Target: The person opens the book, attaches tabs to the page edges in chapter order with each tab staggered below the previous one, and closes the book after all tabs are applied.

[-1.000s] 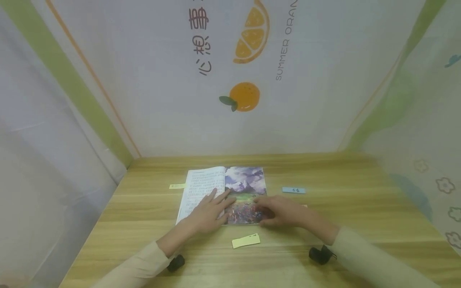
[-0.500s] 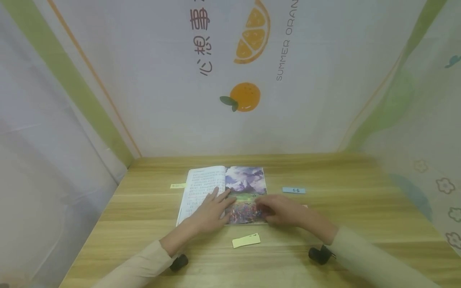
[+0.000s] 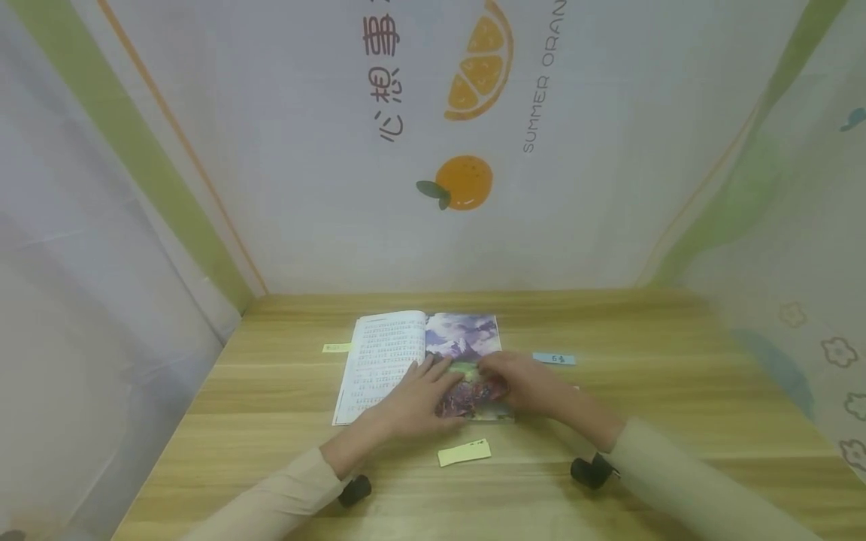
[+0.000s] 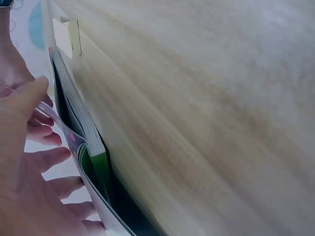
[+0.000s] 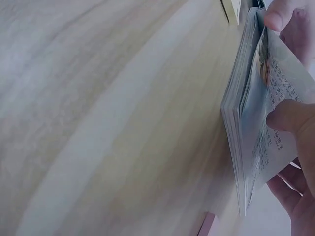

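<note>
An open book (image 3: 389, 338) lies on the wooden table, text on its left page and a mountain-and-flowers picture on its right. My left hand (image 3: 416, 406) rests across the middle of the book, fingers spread and fairly straight, its thumb over the lower part of the picture page. At the right side, my right hand (image 3: 528, 379) pinches the edge of a page. The right wrist view shows that page (image 5: 285, 88) raised off the stack, the thumb (image 5: 288, 115) on its printed side and fingers behind it. Part of the picture is hidden by both hands.
A yellow paper strip (image 3: 464, 452) lies in front of the book. Another pale yellow strip (image 3: 336, 348) pokes out at its left, and a blue strip (image 3: 555, 359) lies to the right. A pinkish piece (image 5: 207, 223) shows beside the book in the right wrist view.
My right hand has moved slightly up, lifting the page's right edge. My left hand has slid a little to the right over the book.
</note>
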Motion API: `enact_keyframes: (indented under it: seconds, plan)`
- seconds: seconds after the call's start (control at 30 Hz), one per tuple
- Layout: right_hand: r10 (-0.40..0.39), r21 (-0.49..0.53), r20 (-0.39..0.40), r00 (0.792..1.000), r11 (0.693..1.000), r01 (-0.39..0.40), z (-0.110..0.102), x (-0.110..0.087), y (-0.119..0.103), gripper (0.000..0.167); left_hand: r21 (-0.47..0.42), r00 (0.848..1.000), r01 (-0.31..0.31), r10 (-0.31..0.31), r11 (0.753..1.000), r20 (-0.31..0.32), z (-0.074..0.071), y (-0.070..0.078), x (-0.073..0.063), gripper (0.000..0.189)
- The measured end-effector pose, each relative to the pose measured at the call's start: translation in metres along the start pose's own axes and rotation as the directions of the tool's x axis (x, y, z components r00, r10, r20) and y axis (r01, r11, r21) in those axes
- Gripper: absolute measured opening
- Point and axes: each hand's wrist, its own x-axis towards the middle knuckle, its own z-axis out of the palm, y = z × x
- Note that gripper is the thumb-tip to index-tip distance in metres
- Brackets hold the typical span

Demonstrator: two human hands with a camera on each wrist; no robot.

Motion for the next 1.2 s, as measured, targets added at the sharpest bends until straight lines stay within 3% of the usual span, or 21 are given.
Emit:
enact_keyframes:
  seconds: [0.27, 0.47, 0.57, 0.73, 0.83, 0.9, 1.07, 1.2]
  plan:
    - [0.015, -0.017, -0.015, 1.000, 1.000, -0.015, 0.000, -0.004, 0.002, 0.042, -0.053, 0.998, -0.047, 0.045, 0.997, -0.040, -0.004, -0.004, 0.000, 0.073]
    - [0.111, -0.059, -0.114, 0.987, 0.991, -0.118, -0.006, -0.010, 0.008, 0.058, -0.117, 0.989, -0.097, 0.083, 0.988, -0.120, -0.008, -0.012, 0.003, 0.074]
    - [0.150, -0.025, -0.196, 0.969, 0.987, -0.158, -0.014, -0.014, 0.013, 0.071, -0.229, 0.987, -0.077, 0.042, 0.970, -0.153, -0.014, -0.016, 0.001, 0.071]
    - [0.115, 0.028, -0.268, 0.956, 0.993, -0.112, -0.021, -0.023, 0.020, 0.082, -0.384, 0.978, 0.025, -0.102, 0.923, -0.181, -0.024, -0.024, -0.008, 0.075]
    - [0.095, 0.030, -0.256, 0.962, 0.995, -0.090, -0.019, -0.028, 0.021, 0.075, -0.390, 0.961, 0.070, -0.167, 0.918, -0.220, -0.032, -0.030, -0.013, 0.082]
    - [0.103, 0.033, -0.227, 0.968, 0.995, -0.098, -0.016, -0.031, 0.020, 0.072, -0.359, 0.948, 0.088, -0.188, 0.929, -0.256, -0.038, -0.034, -0.016, 0.087]
    - [0.139, 0.017, -0.150, 0.979, 0.990, -0.138, -0.011, -0.035, 0.018, 0.066, -0.269, 0.928, 0.072, -0.164, 0.961, -0.335, -0.057, -0.044, -0.024, 0.089]
    - [0.136, -0.006, -0.110, 0.985, 0.991, -0.137, -0.009, -0.035, 0.016, 0.058, -0.238, 0.918, 0.071, -0.157, 0.969, -0.364, -0.070, -0.051, -0.032, 0.088]
